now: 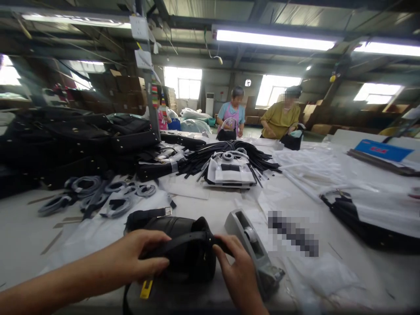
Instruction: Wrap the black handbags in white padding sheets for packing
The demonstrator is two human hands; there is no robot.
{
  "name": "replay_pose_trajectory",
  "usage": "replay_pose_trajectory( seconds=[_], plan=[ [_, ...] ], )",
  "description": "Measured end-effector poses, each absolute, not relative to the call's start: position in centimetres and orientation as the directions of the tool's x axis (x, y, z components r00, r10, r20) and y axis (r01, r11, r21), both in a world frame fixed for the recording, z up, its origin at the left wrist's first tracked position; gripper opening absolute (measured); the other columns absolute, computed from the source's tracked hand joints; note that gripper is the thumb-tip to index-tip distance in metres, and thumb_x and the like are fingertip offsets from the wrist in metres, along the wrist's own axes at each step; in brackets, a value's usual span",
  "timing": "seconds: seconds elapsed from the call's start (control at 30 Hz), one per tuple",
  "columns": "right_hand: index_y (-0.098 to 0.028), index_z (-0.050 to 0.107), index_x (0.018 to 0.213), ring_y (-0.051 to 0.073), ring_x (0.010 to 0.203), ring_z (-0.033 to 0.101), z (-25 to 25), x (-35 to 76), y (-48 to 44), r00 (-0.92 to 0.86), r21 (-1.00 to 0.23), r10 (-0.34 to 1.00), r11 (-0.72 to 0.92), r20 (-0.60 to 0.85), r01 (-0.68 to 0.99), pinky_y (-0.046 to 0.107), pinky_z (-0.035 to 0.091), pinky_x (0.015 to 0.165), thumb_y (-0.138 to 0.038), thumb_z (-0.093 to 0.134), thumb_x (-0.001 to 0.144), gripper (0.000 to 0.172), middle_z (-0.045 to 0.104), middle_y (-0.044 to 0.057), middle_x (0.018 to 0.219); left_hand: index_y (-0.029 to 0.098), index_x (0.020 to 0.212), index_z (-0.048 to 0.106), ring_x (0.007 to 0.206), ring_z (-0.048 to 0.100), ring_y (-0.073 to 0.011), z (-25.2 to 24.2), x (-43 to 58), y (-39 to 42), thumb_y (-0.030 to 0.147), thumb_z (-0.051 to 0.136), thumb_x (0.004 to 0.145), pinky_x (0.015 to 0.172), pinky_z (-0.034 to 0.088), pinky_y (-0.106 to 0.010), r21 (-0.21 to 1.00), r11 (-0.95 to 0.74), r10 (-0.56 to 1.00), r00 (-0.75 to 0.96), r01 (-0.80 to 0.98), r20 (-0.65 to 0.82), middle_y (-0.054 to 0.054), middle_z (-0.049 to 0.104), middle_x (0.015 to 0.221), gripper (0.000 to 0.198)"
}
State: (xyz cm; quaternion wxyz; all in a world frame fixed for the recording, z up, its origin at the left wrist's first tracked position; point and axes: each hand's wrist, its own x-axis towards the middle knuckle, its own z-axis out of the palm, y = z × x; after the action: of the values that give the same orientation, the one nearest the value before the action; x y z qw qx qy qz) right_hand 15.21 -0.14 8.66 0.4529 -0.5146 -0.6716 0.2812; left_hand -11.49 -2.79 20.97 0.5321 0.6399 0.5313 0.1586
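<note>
A black handbag lies at the near edge of the table, between my two hands. Across its front runs a black strap. My left hand pinches the strap's left part between thumb and fingers. At the right end, my right hand has thumb and fingers closed on the strap, beside the bag's side. A yellow tag shows below my left hand. Just right of my right hand stands a grey tape dispenser. Behind the bag lies a black belt piece with a metal buckle.
Black bags are piled at the left, with wrapped strap coils before them. Black straps and a wrapped bag lie mid-table. Another black bag is at the right, near a blue box. Two people work across the table.
</note>
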Motion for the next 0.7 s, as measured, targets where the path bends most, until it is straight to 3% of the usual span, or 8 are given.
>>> replay_pose_trajectory(
  seconds=[0.1, 0.17, 0.27, 0.33, 0.4, 0.53, 0.6, 0.7],
  plan=[
    [-0.025, 0.059, 0.134, 0.03, 0.128, 0.052, 11.0, 13.6, -0.9, -0.111, -0.682, 0.835, 0.51, 0.539, 0.524, 0.047, 0.04, 0.109, -0.034, 0.058, 0.094, 0.041, 0.059, 0.011, 0.136, 0.026, 0.114, 0.068, 0.098, 0.067, -0.0222, 23.2, -11.8, -3.0, 0.041, 0.065, 0.086, 0.08, 0.052, -0.025, 0.839, -0.01, 0.909, 0.355, 0.544, -0.219, 0.001, 0.074, 0.105, 0.032],
    [-0.025, 0.047, 0.145, 0.029, 0.133, 0.048, 13.6, 12.1, -1.2, -0.305, -0.609, 0.761, 0.644, 0.573, 0.463, 0.046, 0.038, 0.111, -0.032, 0.06, 0.093, 0.054, 0.054, 0.011, 0.142, 0.029, 0.115, 0.069, 0.104, 0.066, -0.0225, 24.6, -11.4, -2.8, 0.04, 0.067, 0.085, 0.09, 0.049, -0.026, 0.804, -0.181, 0.913, 0.4, 0.566, -0.076, 0.002, 0.072, 0.112, 0.032],
    [-0.025, 0.058, 0.133, 0.023, 0.108, 0.062, 17.3, 10.4, -0.4, -0.521, -0.639, 0.699, 0.694, 0.49, 0.331, 0.034, 0.049, 0.093, -0.03, 0.055, 0.096, 0.038, 0.067, 0.008, 0.117, 0.03, 0.122, 0.066, 0.099, 0.066, -0.0217, 26.4, -11.2, -2.6, 0.041, 0.07, 0.082, 0.09, 0.048, -0.027, 0.737, -0.346, 0.887, 0.458, 0.581, 0.056, 0.002, 0.072, 0.106, 0.041],
    [-0.022, 0.067, 0.11, 0.019, 0.085, 0.065, 18.4, 10.5, 0.9, -0.476, -0.686, 0.748, 0.642, 0.462, 0.342, 0.029, 0.05, 0.078, -0.029, 0.048, 0.098, 0.024, 0.068, 0.004, 0.093, 0.031, 0.127, 0.063, 0.09, 0.066, -0.0205, 27.2, -12.2, -2.9, 0.043, 0.072, 0.08, 0.081, 0.05, -0.025, 0.721, -0.346, 0.891, 0.451, 0.6, 0.052, 0.002, 0.071, 0.097, 0.049],
    [-0.019, 0.066, 0.097, 0.018, 0.074, 0.063, 18.4, 11.5, 2.4, -0.303, -0.736, 0.835, 0.549, 0.46, 0.396, 0.03, 0.048, 0.072, -0.035, 0.042, 0.1, 0.029, 0.066, 0.004, 0.079, 0.031, 0.13, 0.061, 0.08, 0.064, -0.0186, 27.8, -14.1, -3.6, 0.047, 0.07, 0.082, 0.067, 0.048, -0.022, 0.749, -0.272, 0.907, 0.422, 0.603, -0.01, 0.003, 0.07, 0.09, 0.051],
    [-0.016, 0.062, 0.106, 0.022, 0.08, 0.066, 18.3, 13.1, 3.7, -0.012, -0.839, 0.912, 0.383, 0.411, 0.387, 0.034, 0.051, 0.076, -0.048, 0.05, 0.094, 0.037, 0.07, 0.007, 0.083, 0.027, 0.129, 0.063, 0.065, 0.057, -0.0163, 28.3, -18.4, -4.6, 0.061, 0.064, 0.083, 0.052, 0.041, -0.022, 0.789, -0.1, 0.972, 0.227, 0.607, -0.052, 0.001, 0.067, 0.078, 0.058],
    [-0.016, 0.06, 0.117, 0.022, 0.087, 0.067, 19.9, 12.3, 2.7, -0.07, -0.825, 0.89, 0.444, 0.45, 0.35, 0.036, 0.052, 0.083, -0.044, 0.062, 0.088, 0.04, 0.07, 0.007, 0.094, 0.025, 0.125, 0.065, 0.068, 0.059, -0.0173, 28.6, -19.3, -4.6, 0.063, 0.062, 0.083, 0.057, 0.044, -0.023, 0.765, -0.153, 0.984, 0.164, 0.626, 0.063, 0.0, 0.067, 0.076, 0.057],
    [-0.02, 0.056, 0.129, 0.019, 0.089, 0.066, 24.6, 9.9, -0.1, -0.297, -0.739, 0.789, 0.611, 0.538, 0.284, 0.033, 0.052, 0.087, -0.034, 0.068, 0.085, 0.047, 0.068, 0.003, 0.094, 0.025, 0.114, 0.071, 0.072, 0.059, -0.0166, 29.5, -18.4, -4.0, 0.059, 0.054, 0.091, 0.067, 0.046, -0.023, 0.702, -0.377, 0.926, 0.262, 0.605, 0.272, 0.001, 0.065, 0.073, 0.045]
  ],
)
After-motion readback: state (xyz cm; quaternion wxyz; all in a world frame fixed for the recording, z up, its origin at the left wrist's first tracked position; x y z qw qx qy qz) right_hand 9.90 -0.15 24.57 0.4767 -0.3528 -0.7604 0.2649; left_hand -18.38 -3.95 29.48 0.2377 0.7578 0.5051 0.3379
